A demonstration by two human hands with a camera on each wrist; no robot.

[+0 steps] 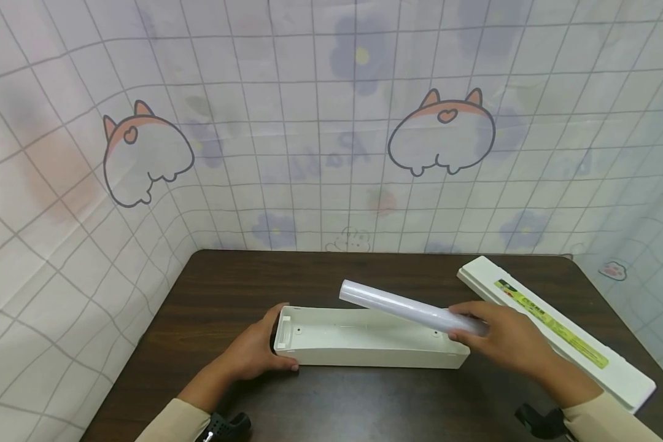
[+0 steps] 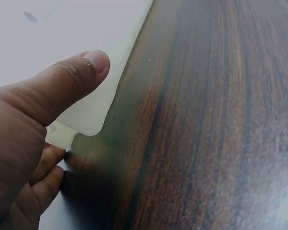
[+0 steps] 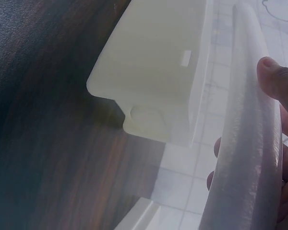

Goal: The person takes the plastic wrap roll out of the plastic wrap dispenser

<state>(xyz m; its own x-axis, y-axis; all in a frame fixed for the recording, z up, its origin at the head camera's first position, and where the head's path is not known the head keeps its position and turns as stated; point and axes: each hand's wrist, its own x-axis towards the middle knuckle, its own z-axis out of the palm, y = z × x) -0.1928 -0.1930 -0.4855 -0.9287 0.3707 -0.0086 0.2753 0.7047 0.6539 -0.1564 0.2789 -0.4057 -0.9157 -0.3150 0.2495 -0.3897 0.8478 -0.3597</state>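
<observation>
A long, open white plastic box (image 1: 370, 358) lies on the table, its inside visible from above. My left hand (image 1: 254, 350) grips the box's left end; in the left wrist view the thumb (image 2: 77, 76) presses on its front wall. Slanting over the right half of the box is a whitish, shiny roll of cling film (image 1: 395, 305). My right hand (image 1: 505, 334) holds this roll by its right end, the far end pointing up and left. In the right wrist view the thumb (image 3: 278, 79) lies along the roll, fingertips showing on its other side.
A long white lid (image 1: 621, 377) with a yellow-green label (image 1: 558, 325) lies slanted on the right of the dark wooden table (image 1: 353, 399). Behind and beside the table hangs a checked cloth (image 1: 287, 184) with cartoon prints.
</observation>
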